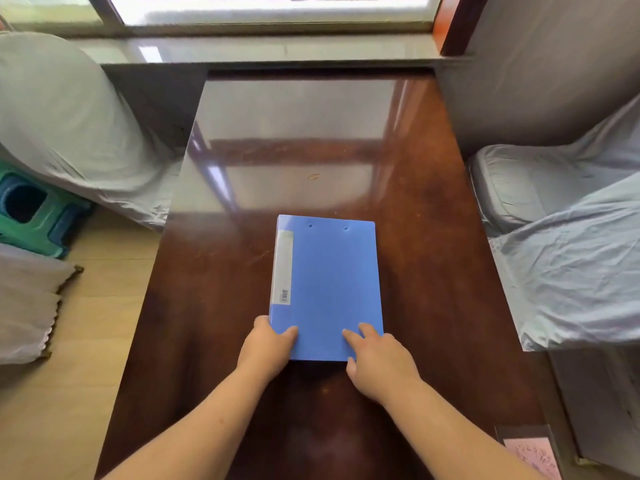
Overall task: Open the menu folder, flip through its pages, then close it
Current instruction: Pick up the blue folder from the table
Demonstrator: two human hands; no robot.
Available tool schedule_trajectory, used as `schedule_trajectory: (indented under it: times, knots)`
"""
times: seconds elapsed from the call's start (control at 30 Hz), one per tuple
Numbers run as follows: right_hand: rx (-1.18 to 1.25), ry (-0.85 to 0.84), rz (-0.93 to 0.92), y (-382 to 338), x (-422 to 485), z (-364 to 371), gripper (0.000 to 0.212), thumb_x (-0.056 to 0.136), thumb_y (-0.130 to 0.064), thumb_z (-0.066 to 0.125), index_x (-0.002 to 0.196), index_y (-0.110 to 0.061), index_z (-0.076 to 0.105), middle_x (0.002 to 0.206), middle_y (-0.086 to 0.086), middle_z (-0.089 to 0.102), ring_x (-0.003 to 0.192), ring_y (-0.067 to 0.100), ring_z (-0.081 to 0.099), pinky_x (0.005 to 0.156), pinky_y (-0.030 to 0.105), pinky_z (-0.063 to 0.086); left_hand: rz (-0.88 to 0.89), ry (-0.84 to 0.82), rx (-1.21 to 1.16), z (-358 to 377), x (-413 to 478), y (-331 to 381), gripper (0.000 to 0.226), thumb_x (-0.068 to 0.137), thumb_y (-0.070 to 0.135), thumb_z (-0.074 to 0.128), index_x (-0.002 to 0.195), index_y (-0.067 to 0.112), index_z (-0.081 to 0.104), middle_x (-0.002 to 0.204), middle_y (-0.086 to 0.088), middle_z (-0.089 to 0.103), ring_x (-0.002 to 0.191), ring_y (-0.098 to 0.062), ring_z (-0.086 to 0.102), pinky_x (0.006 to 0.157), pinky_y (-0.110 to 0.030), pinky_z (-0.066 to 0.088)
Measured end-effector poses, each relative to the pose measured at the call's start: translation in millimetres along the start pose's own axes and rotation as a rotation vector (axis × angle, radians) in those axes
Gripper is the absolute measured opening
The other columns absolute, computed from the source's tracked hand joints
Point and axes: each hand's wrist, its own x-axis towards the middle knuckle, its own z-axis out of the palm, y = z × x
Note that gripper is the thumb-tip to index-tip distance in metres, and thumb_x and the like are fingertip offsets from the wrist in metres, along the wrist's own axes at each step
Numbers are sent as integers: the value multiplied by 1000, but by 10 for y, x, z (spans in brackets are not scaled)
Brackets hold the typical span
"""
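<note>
Centrally, dark glossy wooden table (433, 209), running from the window sill (263, 50) toward the camera, window reflected in its top. Grey cloth-covered seats on either side: one at far left (69, 126), one at right (568, 216). Green and blue plastic stools (31, 216), stacked, on the pale floor at left. Blue menu folder (329, 278), closed, flat on the near half of the table, spine with white label strip (284, 268) along its left edge, two small rivets near its far edge. Pink printed card (535, 455), partly cut off, at the table's near right corner. Left hand (268, 348) at the folder's near left corner, thumb lying on the cover, remaining fingers wrapped round the spine edge and hidden. Right hand (377, 365) at the near right corner, fingers slightly spread and resting flat on the cover, thumb at the near edge.
</note>
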Motion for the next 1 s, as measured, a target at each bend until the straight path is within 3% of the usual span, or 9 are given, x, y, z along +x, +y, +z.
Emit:
schedule_trajectory:
  times: [0.17,0.27,0.33,0.4,0.47,0.53,0.7,0.83,1.0]
  knots:
    - [396,100,111,171,-83,-68,64,106,-43,52,165,-31,29,169,-2,38,135,31,56,106,46,52,119,9,-314,-111,-121,132,13,104,23,59,116,23,54,112,-5,69,87,-20,72,47,-29,59]
    - [848,165,269,364,-165,-221,63,105,-38,62,162,-23,37,156,4,56,129,27,64,104,46,54,201,14,-341,-297,-263,175,17,105,24,59,122,23,58,114,-2,74,96,-21,75,78,-46,65]
    - [1267,120,247,424,-267,-383,48,109,-25,62,154,-18,48,137,8,74,113,28,76,84,50,64,228,-7,-405,-432,-380,205,21,106,23,59,126,21,61,118,-3,77,101,-21,76,94,-52,60]
    - [1507,100,136,443,-433,-589,30,112,-16,55,141,-24,59,125,5,81,100,27,82,58,41,64,288,-32,-448,-570,-531,261,21,106,24,60,126,27,60,123,-2,77,102,-15,76,94,-48,61]
    - [1582,156,52,404,-636,-836,28,113,-15,52,133,-33,62,126,1,81,102,28,82,49,35,61,409,7,-430,-718,-719,336,36,102,27,66,131,44,53,128,14,72,101,2,73,84,-28,61]
    - [1637,203,-37,346,-804,-1067,30,115,-16,50,135,-35,61,128,1,79,105,34,80,46,35,60,527,74,-314,-861,-920,407,78,90,38,79,147,61,32,129,35,57,101,15,66,83,-18,54]
    - [1688,259,-203,214,-1110,-1440,36,116,-15,44,142,-37,57,132,0,78,111,35,79,51,38,65,586,178,158,-1056,-1370,525,141,37,93,75,151,71,-6,107,26,43,92,-1,59,66,-25,46]
    - [1764,261,-286,187,-1212,-1501,39,116,-9,41,148,-27,55,142,7,73,127,33,71,89,39,66,617,235,162,-1128,-1484,500,142,33,96,72,150,73,-5,102,22,44,91,-4,57,66,-28,49]
    - [1916,243,-319,193,-1274,-1505,35,111,-7,48,137,-21,67,142,19,71,126,39,70,89,42,65,692,257,142,-1173,-1593,446,141,36,96,73,152,71,-2,101,22,41,91,-1,53,64,-24,44]
